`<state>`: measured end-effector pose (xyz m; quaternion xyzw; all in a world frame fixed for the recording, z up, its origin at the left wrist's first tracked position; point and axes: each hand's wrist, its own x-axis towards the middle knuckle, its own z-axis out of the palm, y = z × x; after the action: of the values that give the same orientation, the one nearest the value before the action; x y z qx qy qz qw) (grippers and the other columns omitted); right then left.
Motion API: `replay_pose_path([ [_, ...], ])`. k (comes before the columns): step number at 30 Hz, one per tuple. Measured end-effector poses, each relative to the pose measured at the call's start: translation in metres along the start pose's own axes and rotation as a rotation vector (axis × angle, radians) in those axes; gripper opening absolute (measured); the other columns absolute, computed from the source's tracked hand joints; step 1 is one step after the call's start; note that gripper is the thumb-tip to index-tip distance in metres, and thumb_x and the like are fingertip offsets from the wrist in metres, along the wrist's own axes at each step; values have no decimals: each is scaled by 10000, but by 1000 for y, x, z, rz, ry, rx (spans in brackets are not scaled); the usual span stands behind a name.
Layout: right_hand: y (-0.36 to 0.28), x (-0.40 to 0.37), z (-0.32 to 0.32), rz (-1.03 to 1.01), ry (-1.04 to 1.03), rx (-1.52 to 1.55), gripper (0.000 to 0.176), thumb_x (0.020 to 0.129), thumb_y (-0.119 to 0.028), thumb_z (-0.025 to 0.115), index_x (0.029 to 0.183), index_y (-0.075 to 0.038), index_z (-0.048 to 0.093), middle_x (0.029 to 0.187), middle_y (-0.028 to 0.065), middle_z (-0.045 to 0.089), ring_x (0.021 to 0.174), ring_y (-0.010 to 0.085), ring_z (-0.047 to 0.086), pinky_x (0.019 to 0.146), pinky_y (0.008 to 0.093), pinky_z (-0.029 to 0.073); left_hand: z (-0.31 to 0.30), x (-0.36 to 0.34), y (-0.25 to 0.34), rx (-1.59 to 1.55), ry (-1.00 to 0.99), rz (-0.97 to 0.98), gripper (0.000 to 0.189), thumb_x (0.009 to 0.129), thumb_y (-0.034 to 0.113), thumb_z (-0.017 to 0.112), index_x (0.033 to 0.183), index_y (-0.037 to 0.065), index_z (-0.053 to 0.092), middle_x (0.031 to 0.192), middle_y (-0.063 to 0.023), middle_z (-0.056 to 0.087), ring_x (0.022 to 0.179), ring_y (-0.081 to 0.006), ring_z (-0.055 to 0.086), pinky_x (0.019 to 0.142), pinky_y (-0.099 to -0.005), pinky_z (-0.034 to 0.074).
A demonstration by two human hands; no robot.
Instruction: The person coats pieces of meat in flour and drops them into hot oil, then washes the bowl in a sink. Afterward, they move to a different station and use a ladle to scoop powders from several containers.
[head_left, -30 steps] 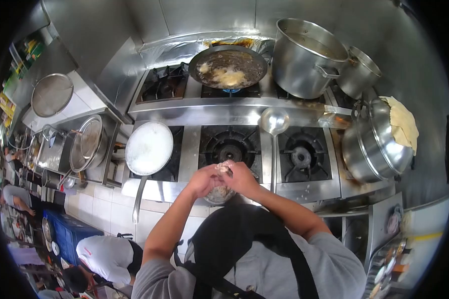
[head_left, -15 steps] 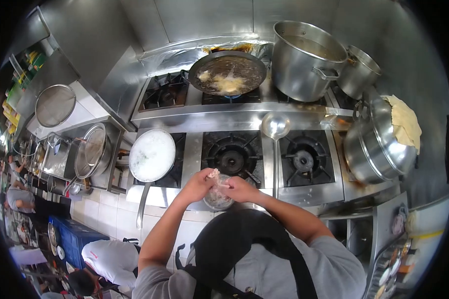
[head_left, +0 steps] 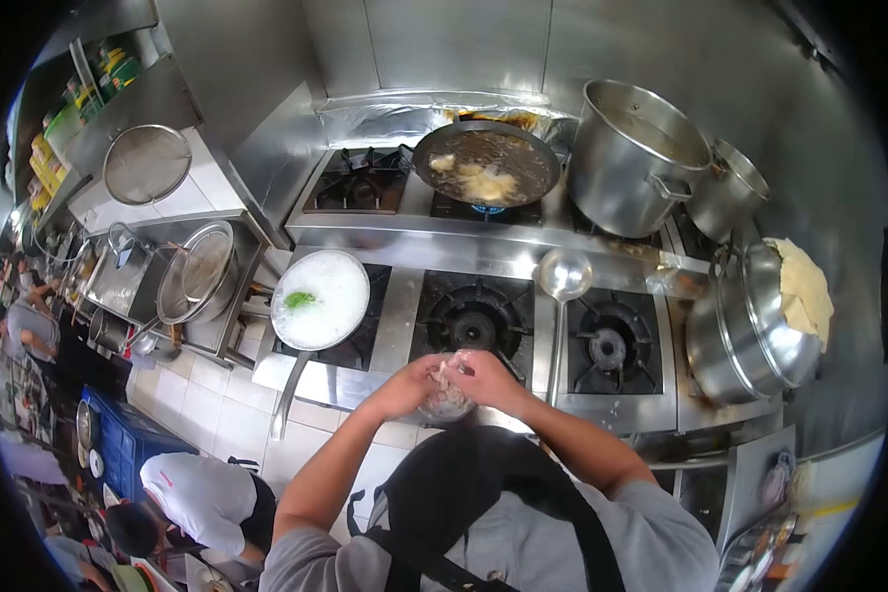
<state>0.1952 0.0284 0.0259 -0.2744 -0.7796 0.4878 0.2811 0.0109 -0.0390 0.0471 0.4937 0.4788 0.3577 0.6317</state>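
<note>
A small bowl (head_left: pixel 448 405) of pale, wet, raw-looking food pieces is in front of my apron, at the stove's front edge. My left hand (head_left: pixel 409 387) is closed over the bowl's left side, its fingertips on a pale piece of food (head_left: pixel 443 377). From the right, my right hand (head_left: pixel 487 380) meets it, fingers pinched on the same pale stuff. The exact kind of food cannot be made out. Beyond, a wok (head_left: pixel 486 163) of bubbling oil holds golden frying pieces (head_left: pixel 488 185) above a blue flame.
Left of my hands, a long-handled pan (head_left: pixel 337 321) contains foamy white liquid with a green patch (head_left: pixel 300 299). A ladle (head_left: pixel 564 274) lies between two burners. Stockpots (head_left: pixel 617 168) and a cloth-topped steamer pot (head_left: pixel 750 326) stand right. A co-worker in white (head_left: pixel 197 493) bends at lower left.
The whole view has shifted, with the stove lower in it. A green patch now shows in the white liquid. My hands have come closer together over the bowl, lower than before.
</note>
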Motion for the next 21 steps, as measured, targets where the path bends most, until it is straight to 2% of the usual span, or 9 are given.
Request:
replay_pose_path([
  [2, 6, 2, 2, 99, 24, 126, 210, 896, -208, 649, 905, -9, 582, 721, 60, 616, 644, 91, 558, 589, 297, 468, -2, -3, -3, -73, 45, 11, 411, 847, 17, 576, 1256, -5, 537, 1128, -81, 621, 1017, -167, 597, 897, -291, 468],
  [6, 31, 6, 8, 392, -10, 382, 184, 895, -214, 667, 927, -45, 602, 810, 26, 630, 693, 96, 576, 626, 292, 488, 3, -2, 1, 298, 87, 60, 471, 858, 54, 637, 1306, 10, 502, 1102, -97, 617, 984, -154, 606, 829, -302, 505],
  [8, 26, 5, 0, 647, -65, 876, 165, 899, -216, 676, 968, -83, 609, 911, -2, 629, 761, 109, 594, 668, 301, 503, 3, 6, -1, 327, 163, -34, 484, 843, 60, 660, 1303, 19, 515, 1111, -120, 613, 1007, -182, 608, 838, -314, 502],
  [9, 30, 4, -2, 644, -56, 878, 165, 899, -216, 676, 968, -83, 609, 911, -2, 629, 761, 109, 594, 668, 301, 503, 7, 8, 2, 331, 155, -31, 484, 843, 60, 660, 1303, 19, 515, 1111, -120, 613, 1007, -182, 608, 838, -314, 502],
  [11, 40, 3, -8, 659, -50, 1036, 151, 912, -221, 664, 995, -111, 604, 948, -10, 624, 827, 123, 603, 708, 323, 510, 16, 12, 11, 518, 327, 278, 420, 841, 86, 677, 1242, 29, 567, 1096, -134, 623, 980, -207, 628, 831, -317, 501],
  [14, 40, 3, -21, 644, 0, 1120, 113, 922, -210, 647, 990, -130, 605, 944, -21, 621, 800, 118, 585, 743, 329, 503, 18, 29, 22, 684, 240, 412, 355, 842, 100, 684, 1186, 40, 615, 1075, -137, 637, 955, -230, 641, 823, -312, 503],
  [17, 47, 3, -42, 551, 10, 1210, 107, 929, -216, 636, 997, -140, 604, 939, -33, 618, 796, 117, 566, 763, 341, 501, 17, 54, 52, 683, 148, 320, 323, 847, 117, 693, 1156, 43, 635, 1082, -122, 648, 916, -229, 650, 806, -316, 514],
  [19, 38, 2, -60, 543, 107, 1257, 113, 938, -222, 623, 1007, -136, 596, 922, -37, 603, 786, 110, 548, 767, 340, 498, -1, 96, 58, 488, 178, 269, 279, 850, 117, 713, 1116, 58, 657, 954, -38, 676, 835, -117, 627, 732, -285, 522],
  [21, 24, -5, -81, 408, 219, 1273, 153, 955, -202, 582, 1068, -100, 600, 896, -14, 612, 827, 126, 600, 751, 336, 507, -18, 147, 95, 500, 204, 284, 275, 846, 114, 717, 1107, 57, 654, 898, -17, 671, 791, -87, 609, 711, -265, 518],
])
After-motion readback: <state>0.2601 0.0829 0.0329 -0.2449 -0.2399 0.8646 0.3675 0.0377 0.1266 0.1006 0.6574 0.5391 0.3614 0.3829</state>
